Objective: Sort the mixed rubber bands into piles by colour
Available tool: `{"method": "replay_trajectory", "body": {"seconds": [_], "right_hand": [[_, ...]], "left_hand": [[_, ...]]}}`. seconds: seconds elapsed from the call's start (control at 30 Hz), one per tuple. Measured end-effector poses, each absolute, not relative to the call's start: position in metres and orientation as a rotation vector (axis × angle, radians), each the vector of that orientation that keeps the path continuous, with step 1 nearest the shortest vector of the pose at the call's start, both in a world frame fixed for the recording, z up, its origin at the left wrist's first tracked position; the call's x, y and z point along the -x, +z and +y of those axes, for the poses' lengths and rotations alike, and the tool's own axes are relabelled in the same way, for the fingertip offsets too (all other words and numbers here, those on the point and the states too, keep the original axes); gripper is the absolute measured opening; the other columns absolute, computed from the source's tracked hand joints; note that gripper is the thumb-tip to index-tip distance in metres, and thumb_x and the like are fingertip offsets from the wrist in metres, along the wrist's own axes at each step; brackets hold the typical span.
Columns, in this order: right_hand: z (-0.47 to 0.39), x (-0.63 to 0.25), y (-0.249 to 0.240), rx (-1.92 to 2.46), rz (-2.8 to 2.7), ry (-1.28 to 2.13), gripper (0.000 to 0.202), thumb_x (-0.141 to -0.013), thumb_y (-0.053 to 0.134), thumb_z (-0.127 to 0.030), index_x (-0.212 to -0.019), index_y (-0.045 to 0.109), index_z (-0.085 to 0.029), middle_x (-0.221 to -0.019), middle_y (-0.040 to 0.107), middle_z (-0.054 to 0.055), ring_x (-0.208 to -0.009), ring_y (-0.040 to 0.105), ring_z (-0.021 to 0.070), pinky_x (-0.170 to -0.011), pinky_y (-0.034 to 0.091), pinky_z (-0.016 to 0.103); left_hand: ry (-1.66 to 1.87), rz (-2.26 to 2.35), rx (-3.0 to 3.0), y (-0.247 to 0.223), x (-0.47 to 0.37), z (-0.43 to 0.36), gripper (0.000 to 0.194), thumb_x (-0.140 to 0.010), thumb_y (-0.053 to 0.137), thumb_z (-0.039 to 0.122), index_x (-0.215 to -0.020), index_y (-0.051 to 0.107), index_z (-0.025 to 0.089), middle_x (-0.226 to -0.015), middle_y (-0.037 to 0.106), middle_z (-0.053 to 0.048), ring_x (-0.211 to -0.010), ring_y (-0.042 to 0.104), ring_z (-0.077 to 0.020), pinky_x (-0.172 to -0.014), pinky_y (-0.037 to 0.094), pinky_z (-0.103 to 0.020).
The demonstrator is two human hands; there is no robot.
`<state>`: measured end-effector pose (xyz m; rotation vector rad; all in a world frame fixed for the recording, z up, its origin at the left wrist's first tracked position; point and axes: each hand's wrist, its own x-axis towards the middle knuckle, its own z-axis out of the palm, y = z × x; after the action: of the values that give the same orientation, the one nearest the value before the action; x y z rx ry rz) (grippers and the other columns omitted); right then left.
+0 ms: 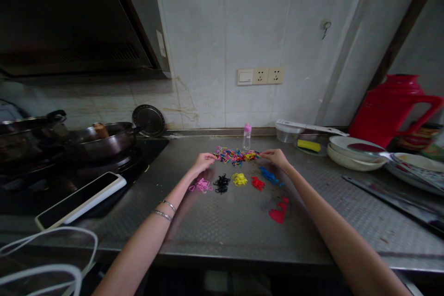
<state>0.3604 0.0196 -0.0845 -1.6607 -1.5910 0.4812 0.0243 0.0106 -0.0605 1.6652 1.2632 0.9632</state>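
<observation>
A mixed pile of small coloured rubber bands (236, 156) lies across the steel counter. My left hand (204, 163) is at its left end, thumb and fingers pinched together. At the right end my right hand (275, 157) also pinches; what either holds is too small to make out. Nearer me lie sorted heaps: pink bands (201, 185) by my left hand, then black bands (222, 183), yellow bands (239, 179), red bands (257, 183), and blue bands (269, 175) just below my right hand. A small clear bottle with a pink cap (247, 136) stands behind the pile.
A red heart-shaped patch (279, 211) marks the counter. Left are a white device (81, 199), a cable (93, 236) and a pan (104, 141) on the stove. Right are a plastic tub (287, 135), a sponge (308, 146), bowls (354, 162), a knife (391, 201) and a red flask (385, 111).
</observation>
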Motion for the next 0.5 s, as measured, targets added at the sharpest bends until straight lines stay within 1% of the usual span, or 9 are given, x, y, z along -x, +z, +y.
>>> {"method": "replay_trajectory", "body": {"seconds": [0.07,0.13,0.2,0.3,0.37,0.5], "right_hand": [[0.014,-0.360,-0.081,1.658,-1.561,0.566,0.043,-0.063,0.059,-0.046,-0.086,0.071,-0.012,-0.058,0.063,0.004,-0.049,0.049,0.0115,-0.041,0.034,0.020],[0.006,-0.358,-0.074,1.630,-1.551,0.645,0.045,-0.062,0.059,-0.046,-0.088,0.070,-0.012,-0.063,0.064,0.004,-0.051,0.048,0.0105,-0.039,0.032,0.019],[-0.003,-0.357,-0.066,1.581,-1.602,0.739,0.043,-0.062,0.060,-0.045,-0.088,0.070,-0.013,-0.071,0.065,0.005,-0.056,0.049,0.0104,-0.040,0.032,0.017],[-0.015,-0.353,-0.052,1.508,-1.778,0.885,0.039,-0.061,0.062,-0.044,-0.085,0.071,-0.015,-0.076,0.065,0.005,-0.061,0.050,0.0102,-0.042,0.033,0.016],[-0.021,-0.348,-0.046,1.484,-1.884,0.939,0.037,-0.060,0.063,-0.044,-0.083,0.071,-0.015,-0.074,0.065,0.004,-0.059,0.048,0.0094,-0.043,0.034,0.016],[-0.028,-0.335,-0.044,1.422,-2.098,0.998,0.036,-0.061,0.063,-0.044,-0.079,0.072,-0.015,-0.064,0.063,0.002,-0.053,0.045,0.0080,-0.043,0.034,0.018]], "left_hand": [[0.958,1.262,-1.665,-0.061,-0.024,0.011,0.024,-0.068,0.053,0.016,-0.088,0.064,0.009,-0.056,0.050,0.003,-0.035,0.029,-0.0015,-0.035,0.017,-0.017],[0.955,1.256,-1.668,-0.061,-0.024,0.011,0.024,-0.068,0.053,0.016,-0.089,0.064,0.009,-0.057,0.050,0.003,-0.035,0.029,-0.0016,-0.035,0.017,-0.017],[0.960,1.254,-1.671,-0.061,-0.024,0.011,0.025,-0.067,0.053,0.016,-0.088,0.064,0.009,-0.056,0.050,0.003,-0.036,0.029,-0.0017,-0.036,0.017,-0.017],[0.968,1.253,-1.670,-0.060,-0.025,0.009,0.024,-0.066,0.053,0.015,-0.087,0.064,0.009,-0.053,0.049,0.004,-0.036,0.029,-0.0015,-0.037,0.017,-0.016],[0.973,1.250,-1.664,-0.060,-0.026,0.008,0.025,-0.066,0.053,0.015,-0.087,0.065,0.009,-0.053,0.049,0.004,-0.037,0.029,-0.0016,-0.038,0.018,-0.016],[0.976,1.255,-1.661,-0.059,-0.026,0.006,0.025,-0.066,0.054,0.016,-0.088,0.064,0.009,-0.053,0.050,0.003,-0.037,0.030,-0.0018,-0.038,0.018,-0.017]]}}
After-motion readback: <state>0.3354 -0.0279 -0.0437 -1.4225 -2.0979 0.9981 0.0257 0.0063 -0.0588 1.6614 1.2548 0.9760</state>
